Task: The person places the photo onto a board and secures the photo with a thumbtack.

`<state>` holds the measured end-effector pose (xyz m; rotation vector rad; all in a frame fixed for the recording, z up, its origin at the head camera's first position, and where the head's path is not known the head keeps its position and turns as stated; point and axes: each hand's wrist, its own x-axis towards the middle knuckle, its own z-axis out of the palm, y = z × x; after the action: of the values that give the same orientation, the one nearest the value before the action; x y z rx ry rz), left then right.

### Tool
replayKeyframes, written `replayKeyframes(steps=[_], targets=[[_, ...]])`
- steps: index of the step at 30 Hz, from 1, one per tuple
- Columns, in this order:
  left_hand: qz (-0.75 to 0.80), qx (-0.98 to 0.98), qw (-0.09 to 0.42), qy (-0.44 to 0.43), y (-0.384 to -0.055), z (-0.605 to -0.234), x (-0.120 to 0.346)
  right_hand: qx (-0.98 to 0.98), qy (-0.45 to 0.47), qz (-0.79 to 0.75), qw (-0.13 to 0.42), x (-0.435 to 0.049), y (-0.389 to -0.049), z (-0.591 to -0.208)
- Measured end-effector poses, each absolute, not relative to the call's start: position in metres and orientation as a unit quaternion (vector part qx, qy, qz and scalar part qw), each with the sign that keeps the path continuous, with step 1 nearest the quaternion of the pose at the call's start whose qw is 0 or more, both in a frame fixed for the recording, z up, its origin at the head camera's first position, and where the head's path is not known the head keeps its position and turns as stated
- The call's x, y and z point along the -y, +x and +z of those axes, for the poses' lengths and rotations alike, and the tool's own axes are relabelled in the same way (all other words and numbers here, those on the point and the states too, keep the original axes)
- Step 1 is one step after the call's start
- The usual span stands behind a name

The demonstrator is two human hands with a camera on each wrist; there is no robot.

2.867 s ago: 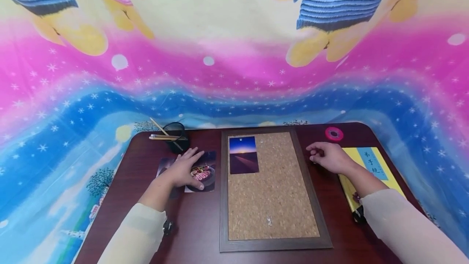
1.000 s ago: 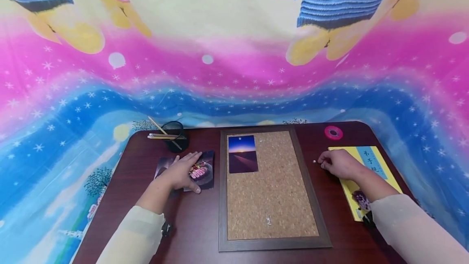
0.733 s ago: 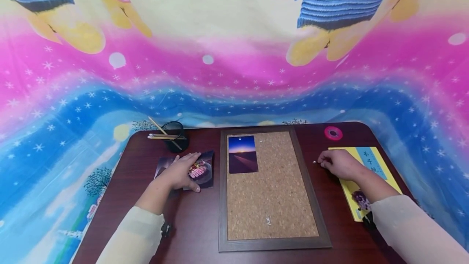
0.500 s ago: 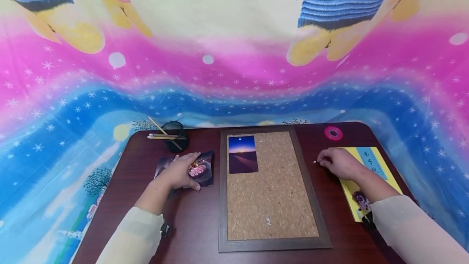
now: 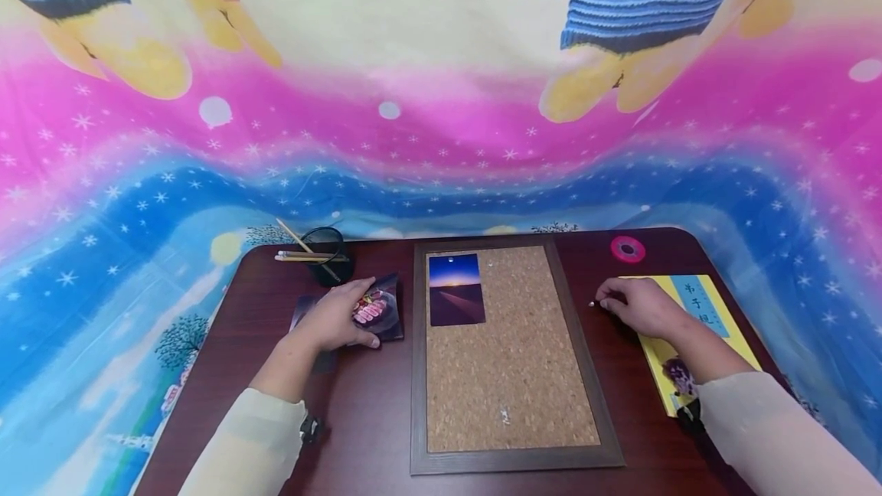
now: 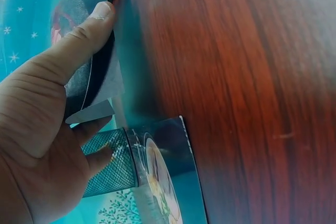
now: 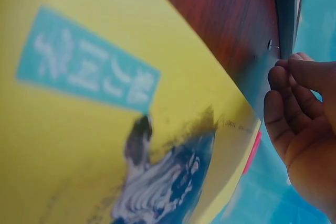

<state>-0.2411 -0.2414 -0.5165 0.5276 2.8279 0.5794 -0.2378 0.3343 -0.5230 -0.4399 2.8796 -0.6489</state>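
My left hand (image 5: 335, 318) grips a food photo (image 5: 377, 308) by its edges, thumb on the near side. In the left wrist view the photo (image 6: 79, 85) bends and stands up off the table. Another dark photo (image 5: 325, 360) lies beneath that hand. At the board's right, my right hand (image 5: 641, 305) has curled fingers, with thumb and forefinger tips together. A small pushpin (image 5: 591, 304) shows just left of those fingertips, and again in the right wrist view as a tiny pin (image 7: 271, 45). Whether anything small sits between these tips is hidden.
A framed cork board (image 5: 510, 373) occupies the table's middle, with a sunset photo (image 5: 457, 289) pinned at its upper left. Behind the left hand stands a mesh pencil cup (image 5: 331, 259). A yellow book (image 5: 717, 289) and a pink ring-shaped object (image 5: 628, 249) lie at the right.
The left hand has drawn the top food photo together, lifting and bending it up off the table. The right hand shifted right earlier and has since stayed beside the pushpin.
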Motion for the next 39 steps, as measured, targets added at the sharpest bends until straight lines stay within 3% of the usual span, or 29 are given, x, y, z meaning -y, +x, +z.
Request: replayKeyframes(steps=[39], targets=[[0.208,-0.951,0.067,0.218,-0.253,-0.506,0.195,-0.946,-0.149,-0.286,0.036,-0.291,-0.253,-0.518]])
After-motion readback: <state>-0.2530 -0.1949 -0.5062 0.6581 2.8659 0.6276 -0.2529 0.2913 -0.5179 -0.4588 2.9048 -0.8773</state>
